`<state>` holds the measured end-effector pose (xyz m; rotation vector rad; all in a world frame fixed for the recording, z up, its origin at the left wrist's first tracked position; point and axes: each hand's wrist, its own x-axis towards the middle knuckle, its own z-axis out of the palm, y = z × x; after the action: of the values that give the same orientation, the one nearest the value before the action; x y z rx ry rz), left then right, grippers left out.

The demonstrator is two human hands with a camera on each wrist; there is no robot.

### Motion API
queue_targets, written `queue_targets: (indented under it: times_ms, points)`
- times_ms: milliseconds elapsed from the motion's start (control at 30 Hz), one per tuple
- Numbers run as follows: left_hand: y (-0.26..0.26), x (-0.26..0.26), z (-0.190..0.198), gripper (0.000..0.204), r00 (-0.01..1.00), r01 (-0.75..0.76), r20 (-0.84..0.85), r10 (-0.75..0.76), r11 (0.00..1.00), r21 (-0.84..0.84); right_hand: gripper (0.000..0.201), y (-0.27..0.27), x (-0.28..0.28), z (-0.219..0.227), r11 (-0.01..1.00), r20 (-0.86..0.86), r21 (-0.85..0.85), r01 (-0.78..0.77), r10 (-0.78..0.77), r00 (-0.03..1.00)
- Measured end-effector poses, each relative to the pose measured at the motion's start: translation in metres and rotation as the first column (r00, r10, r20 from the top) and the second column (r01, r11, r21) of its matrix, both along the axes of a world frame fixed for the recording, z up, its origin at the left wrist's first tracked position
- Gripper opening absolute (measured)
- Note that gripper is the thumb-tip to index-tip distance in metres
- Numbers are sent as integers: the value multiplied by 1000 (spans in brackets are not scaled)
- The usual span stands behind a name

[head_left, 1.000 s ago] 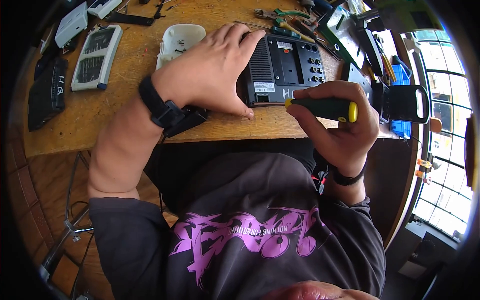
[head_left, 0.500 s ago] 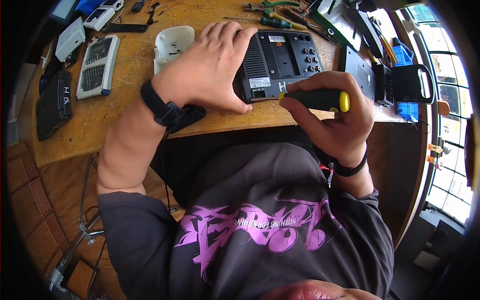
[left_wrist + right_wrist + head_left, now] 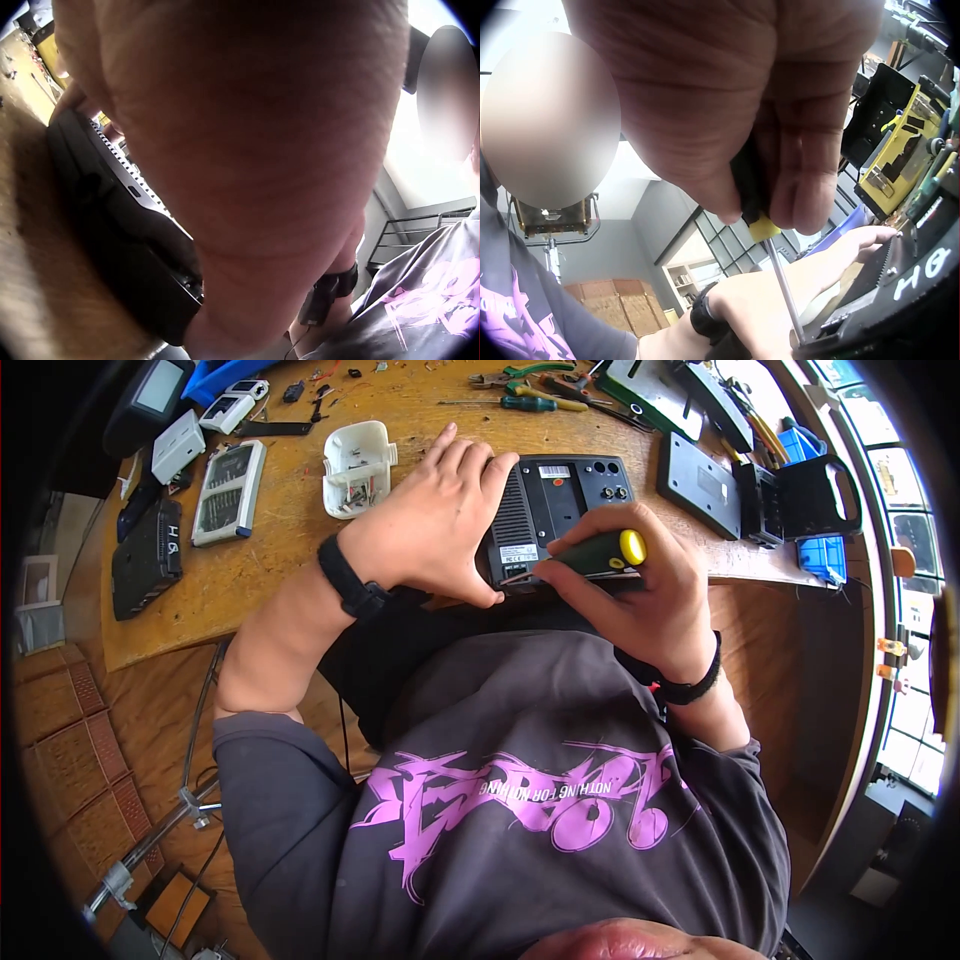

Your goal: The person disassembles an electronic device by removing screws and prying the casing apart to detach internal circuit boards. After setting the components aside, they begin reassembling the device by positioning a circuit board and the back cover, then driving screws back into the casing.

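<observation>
A black device (image 3: 553, 510) with vents, a label and round sockets lies at the table's front edge. The left hand (image 3: 440, 525) grips its left side, thumb at the near corner and fingers at the far one; in the left wrist view the hand (image 3: 247, 165) spans the device's dark casing (image 3: 112, 217). A green and yellow screwdriver (image 3: 598, 554) is pinched in the right hand (image 3: 645, 585). Seen from the right wrist, the screwdriver's shaft (image 3: 784, 289) runs down from the right hand (image 3: 727, 97) to the device's edge, by the left thumb. The exact tip contact is hidden.
Left of the hands are a white tray (image 3: 345, 445) holding small screws and a bit case (image 3: 228, 493). Pliers (image 3: 545, 372) and another screwdriver (image 3: 528, 404) lie at the back. A black panel (image 3: 700, 485) and a blue bin (image 3: 822, 560) are at the right.
The right hand has moved left with the screwdriver, whose handle is now more tilted. The head view has shifted, and the device sits lower in it. The left hand still grips the device.
</observation>
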<state>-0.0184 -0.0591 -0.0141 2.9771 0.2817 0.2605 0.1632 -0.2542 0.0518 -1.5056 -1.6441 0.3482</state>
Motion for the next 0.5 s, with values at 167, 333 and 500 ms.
queue_targets:
  times_ms: [167, 333, 500]
  points:
    - [-26, -12, 4, 139, 999, -45, 9, 45, 999, -25, 34, -12, -3, -3, 997, 38, 64, -54, 51, 998]
    - [-42, -19, -3, 138, 995, -85, 49, 88, 994, -75, 33, -22, -4, -2, 995, 26, 42, -94, 92, 995]
    - [-41, -19, -14, 139, 986, -116, 109, 126, 989, -93, 34, -20, -2, -7, 993, 29, 80, -85, 83, 996]
